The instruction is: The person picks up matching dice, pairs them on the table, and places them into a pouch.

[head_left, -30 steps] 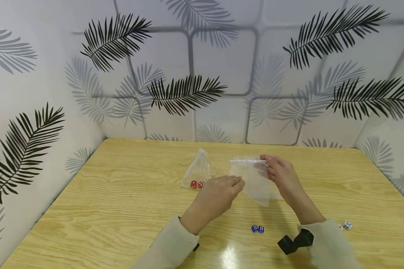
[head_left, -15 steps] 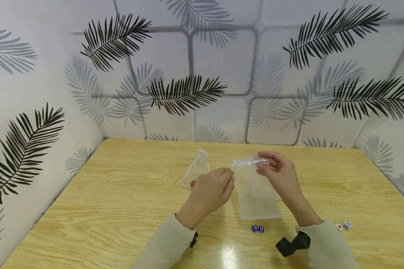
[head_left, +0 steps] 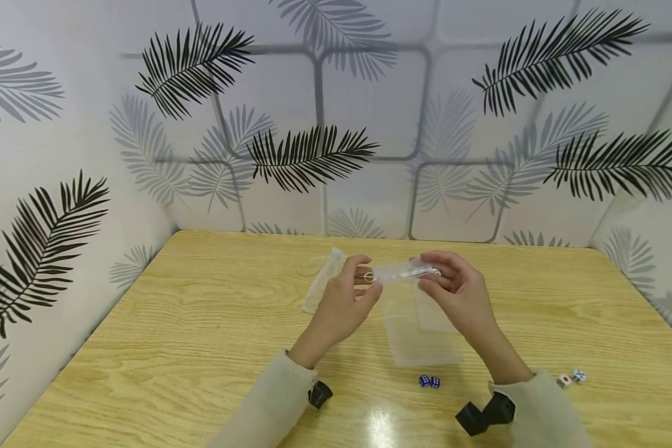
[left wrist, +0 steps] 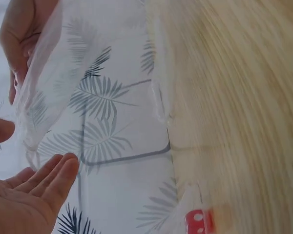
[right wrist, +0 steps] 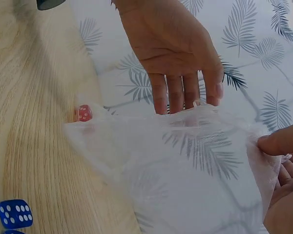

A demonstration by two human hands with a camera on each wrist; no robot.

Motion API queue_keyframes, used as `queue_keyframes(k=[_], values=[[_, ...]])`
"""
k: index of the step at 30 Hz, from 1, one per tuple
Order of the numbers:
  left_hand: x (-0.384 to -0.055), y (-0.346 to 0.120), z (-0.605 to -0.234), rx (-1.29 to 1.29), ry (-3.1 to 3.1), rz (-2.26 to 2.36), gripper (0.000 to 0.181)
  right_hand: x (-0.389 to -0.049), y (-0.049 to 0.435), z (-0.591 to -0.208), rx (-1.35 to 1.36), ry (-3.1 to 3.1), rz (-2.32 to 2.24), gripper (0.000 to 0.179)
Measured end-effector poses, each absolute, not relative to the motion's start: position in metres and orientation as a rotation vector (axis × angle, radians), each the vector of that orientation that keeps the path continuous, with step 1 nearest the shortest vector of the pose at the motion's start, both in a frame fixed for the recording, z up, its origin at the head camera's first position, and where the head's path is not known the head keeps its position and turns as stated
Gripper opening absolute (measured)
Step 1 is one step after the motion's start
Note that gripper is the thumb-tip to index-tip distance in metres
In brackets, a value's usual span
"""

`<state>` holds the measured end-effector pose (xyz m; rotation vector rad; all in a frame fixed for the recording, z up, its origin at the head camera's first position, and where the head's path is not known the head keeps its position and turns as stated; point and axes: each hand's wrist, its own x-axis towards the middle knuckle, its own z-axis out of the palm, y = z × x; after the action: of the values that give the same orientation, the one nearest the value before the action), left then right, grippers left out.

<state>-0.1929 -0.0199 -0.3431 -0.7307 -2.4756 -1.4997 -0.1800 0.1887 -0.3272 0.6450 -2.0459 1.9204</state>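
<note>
A sheer white drawstring bag (head_left: 397, 330) hangs above the table by its gathered top edge. My right hand (head_left: 459, 292) pinches the right end of that edge; in the right wrist view the thumb (right wrist: 273, 143) lies on the mesh. At the other end my left hand (head_left: 338, 305) has its fingers straight and its thumb apart, with the small cord loop (head_left: 369, 277) between them. Behind the left hand stands a second sheer bag (head_left: 320, 289), tied at the top. Inside it is a red die (left wrist: 196, 222), hidden from the head view.
Two blue dice (head_left: 429, 381) lie in front of the hanging bag. White dice (head_left: 579, 375) sit by the right sleeve. Another sheer bag (head_left: 437, 314) lies flat on the wooden table (head_left: 190, 348). A patterned wall (head_left: 364, 193) rises behind the table's far edge.
The left hand first went from the bag's side to its top left corner, then its thumb and fingers spread at the cord loop. The right hand moved slightly left, still pinching.
</note>
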Motion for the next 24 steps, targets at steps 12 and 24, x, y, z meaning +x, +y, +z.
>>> queue_keyframes(k=[12, 24], values=[[-0.1948, -0.0216, -0.3392, -0.821, -2.351, -1.593, 0.040, -0.1771, 0.1847, -0.3267, 0.831, -1.970, 1.909, 0.046], [-0.1899, -0.0200, -0.3431, -0.875, -2.231, -0.721, 0.033, -0.1786, 0.1806, -0.3303, 0.875, -2.009, 1.665, 0.032]])
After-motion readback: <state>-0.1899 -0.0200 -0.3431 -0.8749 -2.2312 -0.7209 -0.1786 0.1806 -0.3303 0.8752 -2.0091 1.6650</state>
